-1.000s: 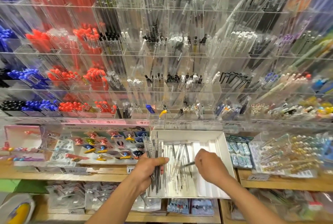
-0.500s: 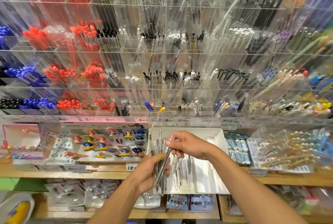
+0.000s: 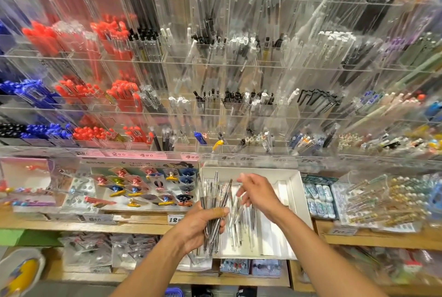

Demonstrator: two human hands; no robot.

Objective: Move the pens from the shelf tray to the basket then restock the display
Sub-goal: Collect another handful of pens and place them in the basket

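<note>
A: Start with the biggest thing. What fills the view?

B: The display (image 3: pixel 239 69), a wall of clear acrylic bins stepped in tiers, so pens stand upright and sorted by colour, probably so each kind is easy to find.

A: And under it?

B: A wooden shelf (image 3: pixel 134 225), flat and pale, with a white tray (image 3: pixel 303 203) on it. The tray is a shallow box with ridged dividers, which seem meant to keep the loose pens (image 3: pixel 241 227) lying in lanes.

A: Where are the rest of the pens?

B: In a bundle (image 3: pixel 215 203) gripped by the left hand (image 3: pixel 198 227), over the tray's left edge. Slim clear barrels with metal-looking tips, fanned upward. The fingers and thumb are curled tight round the middle, likely so the bundle doesn't slip as it grows.

A: The right hand?

B: The right hand (image 3: pixel 258 195) hovers above the tray just beside the bundle, fingers loosely spread, holding nothing I can make out.

A: The basket?

B: Maybe the blue bit at the bottom edge; too little shows to tell.
</note>
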